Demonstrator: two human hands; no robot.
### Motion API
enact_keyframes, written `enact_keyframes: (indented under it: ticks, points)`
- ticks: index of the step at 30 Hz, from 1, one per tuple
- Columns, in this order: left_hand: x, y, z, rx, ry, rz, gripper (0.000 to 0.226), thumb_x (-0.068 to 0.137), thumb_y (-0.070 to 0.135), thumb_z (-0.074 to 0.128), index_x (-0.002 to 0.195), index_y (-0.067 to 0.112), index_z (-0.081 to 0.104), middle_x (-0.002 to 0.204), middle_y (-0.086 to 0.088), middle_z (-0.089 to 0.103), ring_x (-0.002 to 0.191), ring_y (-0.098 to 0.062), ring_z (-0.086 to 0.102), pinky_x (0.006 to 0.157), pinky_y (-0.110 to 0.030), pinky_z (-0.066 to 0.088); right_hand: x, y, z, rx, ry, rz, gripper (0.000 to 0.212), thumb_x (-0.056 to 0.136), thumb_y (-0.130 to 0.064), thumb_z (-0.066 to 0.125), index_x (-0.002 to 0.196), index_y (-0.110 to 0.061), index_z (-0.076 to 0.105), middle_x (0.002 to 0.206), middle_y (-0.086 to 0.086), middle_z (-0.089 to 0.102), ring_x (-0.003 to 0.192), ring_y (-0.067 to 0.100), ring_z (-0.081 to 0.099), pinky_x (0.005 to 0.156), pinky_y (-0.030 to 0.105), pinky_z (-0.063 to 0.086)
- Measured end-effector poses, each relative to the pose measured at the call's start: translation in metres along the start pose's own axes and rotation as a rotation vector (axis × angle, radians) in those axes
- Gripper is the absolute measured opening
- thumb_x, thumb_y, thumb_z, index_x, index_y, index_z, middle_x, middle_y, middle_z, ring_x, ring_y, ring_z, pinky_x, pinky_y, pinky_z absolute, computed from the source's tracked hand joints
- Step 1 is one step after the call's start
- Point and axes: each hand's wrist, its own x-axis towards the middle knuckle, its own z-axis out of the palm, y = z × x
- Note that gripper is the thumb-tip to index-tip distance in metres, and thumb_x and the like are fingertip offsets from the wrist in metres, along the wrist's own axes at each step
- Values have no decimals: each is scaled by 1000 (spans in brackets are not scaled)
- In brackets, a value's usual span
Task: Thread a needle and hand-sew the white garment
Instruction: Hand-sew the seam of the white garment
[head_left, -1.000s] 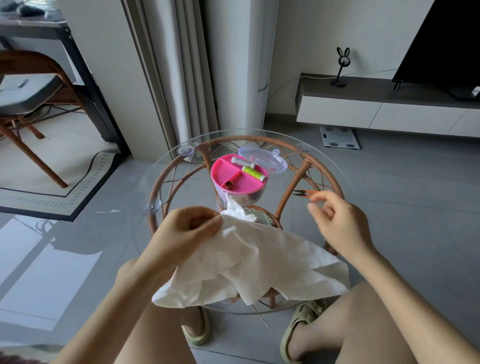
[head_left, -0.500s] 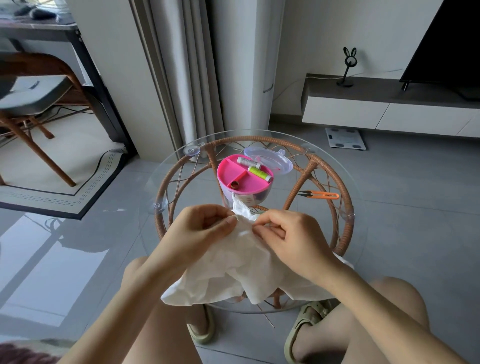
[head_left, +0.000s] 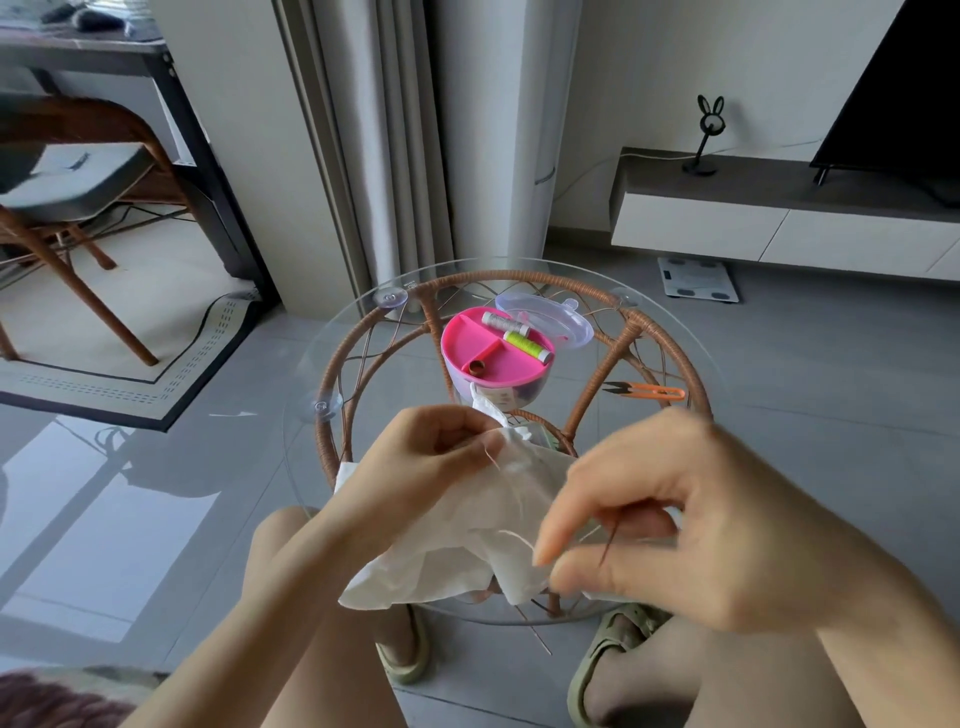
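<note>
- Left hand (head_left: 426, 460) pinches white garment (head_left: 447, 556); right hand (head_left: 685, 525) pinches, I think, the needle (head_left: 608, 545).
- Risk: slack thread (head_left: 519, 538) may slip the eye if I pull fast.

A round glass worktop (head_left: 353, 353) on a woven rattan base (head_left: 628, 353) carries an open pink sewing box (head_left: 488, 358), its clear lid (head_left: 550, 319) just behind it. Orange thread snips (head_left: 649, 391) lie to the right. A white garment (head_left: 457, 545) drapes over the near edge.
</note>
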Motion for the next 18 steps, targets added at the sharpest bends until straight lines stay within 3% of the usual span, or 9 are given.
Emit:
enact_keyframes:
  ticks: [2,4,6,8,9,11,14,18]
  points:
    - [-3,1,-2,-151,-64,-42,10,85,20,68,82,10,70,76,-7,69,67,-15,60,60,-22,50,1,6,6,-267,65,28,20,76,-46,67,69,-27,69,49,-3,49,47,12,40,45,17,27]
    - [-4,3,-3,-234,-110,-58,9,83,18,67,81,9,70,75,-8,68,66,-15,62,58,-21,51,6,16,11,-328,245,75,24,79,-47,62,68,-26,66,46,-12,44,45,9,40,45,17,28]
    - [-6,3,-4,-275,-146,-58,12,80,19,62,79,11,71,75,-8,68,66,-16,63,59,-22,51,14,32,15,-287,382,146,17,85,-38,61,86,-22,67,42,-13,37,43,7,37,48,18,32]
    - [-7,4,-4,-322,-187,-63,12,80,16,60,78,11,71,76,-9,69,66,-16,64,60,-22,51,20,46,19,-145,311,258,20,90,-25,62,109,-20,65,42,-10,40,43,6,37,53,15,34]
    - [-8,5,-4,-333,-203,-61,13,81,15,59,77,11,71,76,-8,69,67,-16,65,60,-22,52,22,52,21,-46,241,303,21,91,-23,61,111,-20,65,42,-6,43,44,7,38,55,17,35]
    - [-8,5,-6,-304,-204,-60,12,80,14,60,77,12,72,76,-8,69,67,-15,65,61,-22,52,23,59,23,100,164,358,10,93,-21,60,96,-15,68,46,4,47,45,20,37,55,22,34]
    - [-8,3,-10,-148,-154,-76,9,78,19,68,76,12,72,73,-9,70,64,-15,64,60,-23,52,19,61,20,147,176,377,14,91,-12,60,82,-4,65,45,-3,38,44,4,31,49,11,29]
    - [-7,-1,-8,-35,-102,-110,18,77,25,74,76,7,70,71,-10,70,63,-15,63,60,-26,51,13,63,21,81,191,359,14,91,-9,60,79,-2,65,42,-9,34,41,3,33,53,6,34]
